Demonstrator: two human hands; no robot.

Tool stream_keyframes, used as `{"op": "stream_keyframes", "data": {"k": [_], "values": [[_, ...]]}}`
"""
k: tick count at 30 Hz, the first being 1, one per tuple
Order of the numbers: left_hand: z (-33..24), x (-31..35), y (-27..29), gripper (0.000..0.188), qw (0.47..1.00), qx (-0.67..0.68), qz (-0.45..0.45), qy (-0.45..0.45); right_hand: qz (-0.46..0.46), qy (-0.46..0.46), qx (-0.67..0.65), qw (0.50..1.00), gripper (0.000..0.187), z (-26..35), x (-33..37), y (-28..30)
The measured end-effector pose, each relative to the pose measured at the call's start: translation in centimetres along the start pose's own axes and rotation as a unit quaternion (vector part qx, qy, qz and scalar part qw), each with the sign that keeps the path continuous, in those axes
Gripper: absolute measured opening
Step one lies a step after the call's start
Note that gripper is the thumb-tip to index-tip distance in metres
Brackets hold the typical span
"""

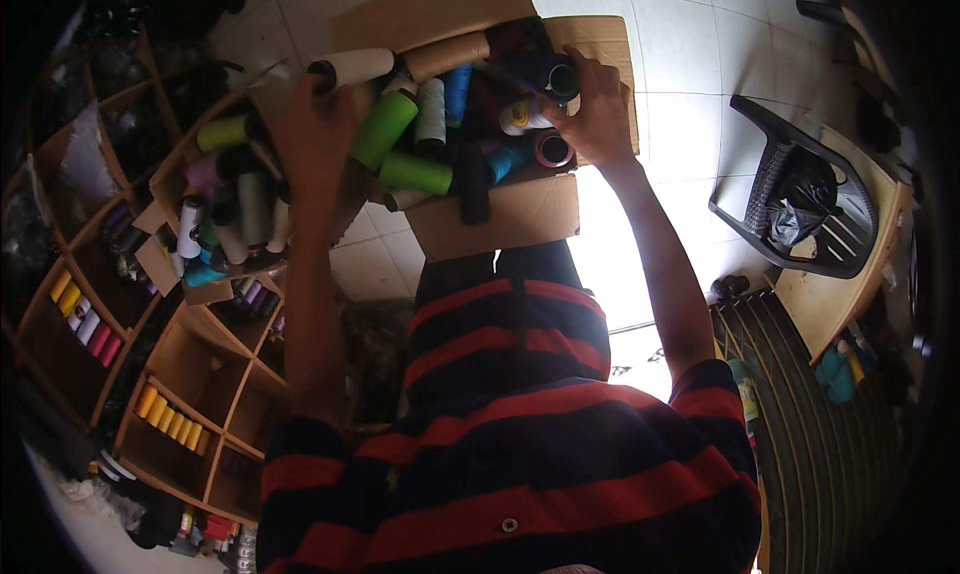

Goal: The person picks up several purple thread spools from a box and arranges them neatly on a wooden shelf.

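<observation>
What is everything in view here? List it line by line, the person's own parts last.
cardboard box: one, brown, open, top centre
thread cones: many, green, white, blue, beige, inside the box
wooden shelves: one unit, brown, left, holding more spools
plastic chair: one, dark, right, with a black bag on it
tiled floor: white, behind the box
striped shirt: red and dark, bottom centre
left hand: on the box's left side
right hand: gripping a dark spool

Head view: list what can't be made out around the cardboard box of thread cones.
- Left hand: dark and backlit, grip unclear.
- Right hand: fingers reach among the spools, contact unclear.
- Cardboard box: bottom hidden by thread cones.
- Shelf: small spools blurred near the rim.
</observation>
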State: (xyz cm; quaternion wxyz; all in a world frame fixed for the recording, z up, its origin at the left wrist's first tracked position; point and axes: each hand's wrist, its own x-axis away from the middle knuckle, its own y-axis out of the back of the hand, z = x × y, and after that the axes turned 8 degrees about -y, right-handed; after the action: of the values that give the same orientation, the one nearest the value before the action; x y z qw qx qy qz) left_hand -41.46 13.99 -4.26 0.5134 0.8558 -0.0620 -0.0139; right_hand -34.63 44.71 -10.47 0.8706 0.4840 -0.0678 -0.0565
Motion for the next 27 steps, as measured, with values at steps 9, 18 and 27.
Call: {"op": "stream_keyframes", "data": {"k": [9, 18, 27], "values": [[2.6, 4.1, -0.9, 0.038, 0.998, 0.027, 0.052, 0.018, 0.009, -0.010, -0.033, 0.999, 0.075, 0.5, 0.1, -0.8], [3.0, 3.5, -1.7, 0.046, 0.994, 0.097, -0.008, 0.039, -0.009, 0.004, -0.043, 0.999, 0.067, 1.3, -1.6, -1.3], [3.2, 3.6, -2.9, 0.038, 0.962, 0.248, -0.061, 0.100, 0.104, 0.274, 0.056, 0.954, 0.024, 5.0, 1.8, -3.8]]}}
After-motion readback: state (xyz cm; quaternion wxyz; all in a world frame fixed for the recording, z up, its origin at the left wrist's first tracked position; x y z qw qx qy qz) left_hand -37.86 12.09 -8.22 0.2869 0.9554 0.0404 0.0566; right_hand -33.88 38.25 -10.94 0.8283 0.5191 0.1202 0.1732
